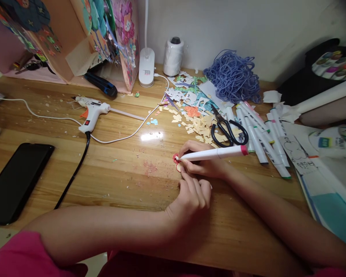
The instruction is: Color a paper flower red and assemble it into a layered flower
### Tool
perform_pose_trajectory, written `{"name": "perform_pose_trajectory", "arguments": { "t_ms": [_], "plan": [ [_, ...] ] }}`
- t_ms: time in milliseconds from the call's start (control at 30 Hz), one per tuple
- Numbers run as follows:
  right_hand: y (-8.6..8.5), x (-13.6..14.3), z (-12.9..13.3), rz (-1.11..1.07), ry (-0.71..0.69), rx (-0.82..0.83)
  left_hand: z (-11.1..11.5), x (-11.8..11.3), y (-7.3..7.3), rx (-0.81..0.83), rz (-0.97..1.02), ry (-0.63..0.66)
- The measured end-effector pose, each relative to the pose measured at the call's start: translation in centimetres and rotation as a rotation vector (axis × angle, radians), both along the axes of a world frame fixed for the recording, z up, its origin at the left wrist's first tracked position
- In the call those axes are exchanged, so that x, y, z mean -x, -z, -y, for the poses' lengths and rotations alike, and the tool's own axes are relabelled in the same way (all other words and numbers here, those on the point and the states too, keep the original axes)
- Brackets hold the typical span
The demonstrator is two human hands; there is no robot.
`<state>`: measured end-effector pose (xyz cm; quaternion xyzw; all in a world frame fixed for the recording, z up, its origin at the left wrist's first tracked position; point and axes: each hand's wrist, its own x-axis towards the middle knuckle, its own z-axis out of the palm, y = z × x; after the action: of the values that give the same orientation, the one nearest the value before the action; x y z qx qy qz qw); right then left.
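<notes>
A white marker pen with a pinkish-red end is gripped in my right hand, slanting toward the left. Its tip touches a small paper cutout, partly coloured red and partly pale with a red outline. My left hand is closed just below, its fingertips at the cutout's lower edge; the fingers hide part of it. Reddish marks stain the wood to the left of the cutout. Black-handled scissors lie just beyond my right hand.
Beyond the hands lie paper scraps, a blue yarn heap and a white thread spool. Several markers lie at right. A glue gun, its black cord, a utility knife and a phone occupy the left.
</notes>
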<state>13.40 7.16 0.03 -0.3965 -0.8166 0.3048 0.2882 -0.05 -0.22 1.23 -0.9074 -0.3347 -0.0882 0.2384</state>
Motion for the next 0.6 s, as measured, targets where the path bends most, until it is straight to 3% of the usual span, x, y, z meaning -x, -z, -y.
{"name": "perform_pose_trajectory", "arguments": {
  "t_ms": [600],
  "plan": [
    [0.0, -0.1, -0.01, -0.019, -0.015, -0.05, 0.02, 0.01, 0.07, -0.014, 0.026, -0.002]
  ]
}}
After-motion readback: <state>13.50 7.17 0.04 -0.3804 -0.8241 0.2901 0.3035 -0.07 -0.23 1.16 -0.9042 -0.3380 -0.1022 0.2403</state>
